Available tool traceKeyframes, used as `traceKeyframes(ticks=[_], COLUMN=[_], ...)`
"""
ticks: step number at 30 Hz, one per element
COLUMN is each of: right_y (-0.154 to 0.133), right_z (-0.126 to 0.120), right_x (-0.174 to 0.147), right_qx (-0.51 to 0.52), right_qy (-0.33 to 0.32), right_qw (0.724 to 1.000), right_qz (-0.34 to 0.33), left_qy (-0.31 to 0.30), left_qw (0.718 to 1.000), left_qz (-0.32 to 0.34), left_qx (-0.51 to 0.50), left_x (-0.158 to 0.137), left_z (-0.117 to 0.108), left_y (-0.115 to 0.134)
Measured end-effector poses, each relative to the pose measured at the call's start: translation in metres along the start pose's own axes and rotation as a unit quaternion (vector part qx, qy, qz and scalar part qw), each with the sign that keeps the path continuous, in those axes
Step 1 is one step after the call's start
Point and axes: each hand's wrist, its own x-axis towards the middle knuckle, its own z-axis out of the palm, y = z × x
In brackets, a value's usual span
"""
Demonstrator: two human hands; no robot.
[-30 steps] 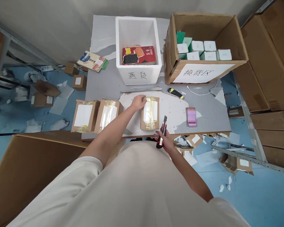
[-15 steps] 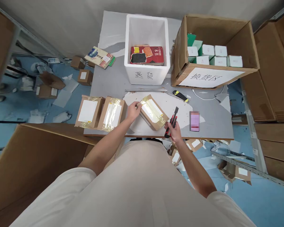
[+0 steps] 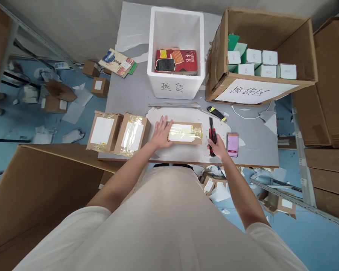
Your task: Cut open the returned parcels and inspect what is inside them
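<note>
A taped cardboard box (image 3: 186, 138) with a white label lies flat on the white worn patch of the table. At its left end is my left hand (image 3: 161, 134), fingers spread, the thumb side touching the box. My right hand (image 3: 218, 146) grips a red and black utility knife (image 3: 212, 136) to the right of the box, its tip pointing away from me and apart from the box. Just right of that hand lies a phone (image 3: 232, 145). Two more taped boxes, one (image 3: 132, 134) nearer and one (image 3: 104, 131) further left, stand on the table's left side.
Behind stand a white foam box (image 3: 175, 88) holding books and a large carton (image 3: 260, 90) with several white-and-green boxes. A yellow and black cutter (image 3: 216, 113) and white cable (image 3: 247, 117) lie before them. Books (image 3: 118, 63) rest at the left edge; a big open carton (image 3: 53, 195) is beside me.
The taped box has been turned from a slant to lie crosswise and flat. My left hand has opened from its pinch on the box; my right hand moved right with the knife.
</note>
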Motion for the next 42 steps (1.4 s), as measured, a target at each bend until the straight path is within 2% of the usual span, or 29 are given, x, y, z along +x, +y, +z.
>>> traceKeyframes(ticks=[1,3,7,10,13,17,20,25,31,33,38,42], right_y=[0.003,0.007,0.004,-0.005,-0.017,-0.035,-0.045,-0.054,-0.061,-0.060,-0.042,-0.027], right_z=[-0.005,-0.011,-0.012,-0.011,-0.011,-0.005,0.001,-0.002,-0.022,-0.027,-0.035,-0.032], right_x=[-0.007,-0.017,-0.023,-0.022,-0.025,-0.041,-0.048,-0.036,-0.013,-0.007,-0.006,-0.016], right_qx=[-0.022,-0.034,-0.037,-0.064,-0.121,-0.240,-0.288,-0.346,-0.413,-0.406,-0.265,-0.183], right_qy=[-0.021,-0.047,-0.055,-0.071,-0.074,-0.042,-0.032,-0.048,-0.117,-0.141,-0.200,-0.196], right_qw=[0.999,0.998,0.997,0.994,0.987,0.966,0.953,0.936,0.903,0.903,0.942,0.961], right_qz=[0.010,0.017,0.027,0.051,0.072,0.082,0.082,0.052,0.005,0.002,0.045,0.065], left_qy=[-0.034,-0.060,-0.034,-0.036,-0.033,-0.019,-0.015,0.000,0.006,0.006,0.004,0.005], left_qw=[0.999,0.996,0.996,0.995,0.995,0.995,0.995,0.995,0.995,0.996,0.997,0.997], left_qz=[0.027,0.041,0.015,-0.001,-0.009,-0.020,-0.019,-0.019,-0.001,0.006,0.008,0.010], left_qx=[0.023,0.052,0.078,0.090,0.096,0.098,0.098,0.096,0.096,0.090,0.082,0.081], left_x=[0.007,0.014,0.013,0.010,0.010,0.008,0.007,0.009,0.012,0.012,0.012,0.013], left_z=[-0.002,-0.002,0.004,0.006,0.007,0.009,0.011,0.013,0.014,0.014,0.015,0.016], left_y=[-0.001,0.000,0.005,0.009,0.011,0.013,0.013,0.013,0.012,0.011,0.011,0.011])
